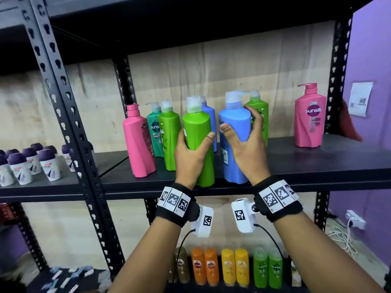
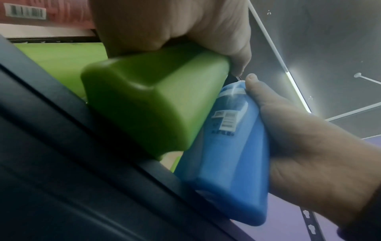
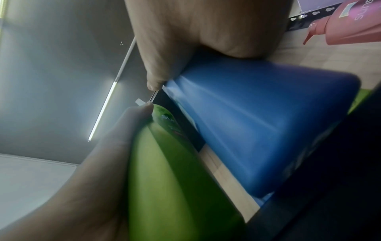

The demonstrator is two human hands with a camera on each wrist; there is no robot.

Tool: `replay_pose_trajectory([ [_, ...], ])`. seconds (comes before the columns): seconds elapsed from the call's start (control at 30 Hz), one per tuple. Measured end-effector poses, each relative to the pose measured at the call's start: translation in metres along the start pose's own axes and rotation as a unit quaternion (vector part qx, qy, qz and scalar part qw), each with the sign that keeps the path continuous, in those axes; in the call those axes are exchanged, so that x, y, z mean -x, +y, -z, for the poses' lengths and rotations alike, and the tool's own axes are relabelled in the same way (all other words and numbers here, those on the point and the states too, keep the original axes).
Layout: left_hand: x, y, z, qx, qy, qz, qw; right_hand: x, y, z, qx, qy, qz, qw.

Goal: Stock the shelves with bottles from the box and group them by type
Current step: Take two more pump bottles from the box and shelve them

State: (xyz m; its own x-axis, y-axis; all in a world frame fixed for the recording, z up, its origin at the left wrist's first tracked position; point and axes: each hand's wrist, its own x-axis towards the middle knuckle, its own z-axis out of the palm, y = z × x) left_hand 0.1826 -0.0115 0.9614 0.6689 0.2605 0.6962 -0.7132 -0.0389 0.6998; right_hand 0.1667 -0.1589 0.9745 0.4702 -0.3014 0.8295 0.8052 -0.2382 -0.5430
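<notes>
Green bottle (image 1: 197,142) gripped in left hand (image 1: 191,154), blue bottle (image 1: 233,142) in right hand (image 1: 246,142), fingers (image 1: 255,118) wrapped round each, both at front edge of shelf (image 1: 296,166). Behind, already stocked but not yet sorted: pink bottle (image 1: 139,142), teal, two more greens, another blue, with a second pink pump bottle (image 1: 310,117) well apart at right. Grouping judged roughly midway. Box out of view; bottle bases blurred in wrist views, contact with shelf unclear.
</notes>
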Motion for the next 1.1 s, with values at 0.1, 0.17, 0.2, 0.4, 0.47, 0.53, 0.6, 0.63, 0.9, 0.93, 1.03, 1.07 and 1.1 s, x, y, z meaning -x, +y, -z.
replay_pose_trajectory([
  [0.1,-0.009,-0.009,-0.002,-0.012,0.002,0.019,1.000,-0.007,0.006,-0.003,0.019,-0.006,-0.018,1.000],
  [0.17,-0.016,-0.013,-0.004,-0.024,-0.001,0.040,0.999,-0.011,0.010,-0.005,0.033,-0.018,-0.038,0.999],
  [0.2,-0.019,-0.015,-0.005,-0.028,-0.004,0.050,0.998,-0.013,0.012,-0.005,0.041,-0.026,-0.046,0.998],
  [0.4,-0.030,-0.026,-0.008,-0.051,-0.013,0.065,0.996,-0.022,0.020,-0.008,0.065,-0.077,-0.038,0.994],
  [0.47,-0.033,-0.029,-0.010,-0.059,-0.013,0.072,0.996,-0.027,0.024,-0.009,0.071,-0.094,-0.045,0.992],
  [0.53,-0.038,-0.032,-0.013,-0.067,-0.014,0.077,0.995,-0.034,0.028,-0.012,0.090,-0.105,-0.056,0.989],
  [0.6,-0.043,-0.036,-0.016,-0.073,-0.015,0.080,0.994,-0.041,0.032,-0.015,0.115,-0.115,-0.067,0.984],
  [0.63,-0.045,-0.038,-0.017,-0.078,-0.018,0.080,0.994,-0.045,0.033,-0.017,0.127,-0.123,-0.073,0.982],
  [0.9,-0.061,-0.046,-0.019,-0.115,-0.046,0.089,0.988,-0.066,0.042,-0.035,0.179,-0.164,-0.138,0.960],
  [0.93,-0.061,-0.046,-0.020,-0.123,-0.046,0.093,0.987,-0.067,0.043,-0.038,0.184,-0.164,-0.150,0.958],
  [1.03,-0.062,-0.044,-0.021,-0.142,-0.042,0.103,0.983,-0.069,0.044,-0.043,0.190,-0.158,-0.185,0.951],
  [1.07,-0.062,-0.043,-0.022,-0.146,-0.043,0.103,0.983,-0.069,0.043,-0.045,0.188,-0.155,-0.189,0.951],
  [1.1,-0.062,-0.042,-0.022,-0.148,-0.044,0.103,0.983,-0.069,0.044,-0.046,0.186,-0.151,-0.191,0.952],
])
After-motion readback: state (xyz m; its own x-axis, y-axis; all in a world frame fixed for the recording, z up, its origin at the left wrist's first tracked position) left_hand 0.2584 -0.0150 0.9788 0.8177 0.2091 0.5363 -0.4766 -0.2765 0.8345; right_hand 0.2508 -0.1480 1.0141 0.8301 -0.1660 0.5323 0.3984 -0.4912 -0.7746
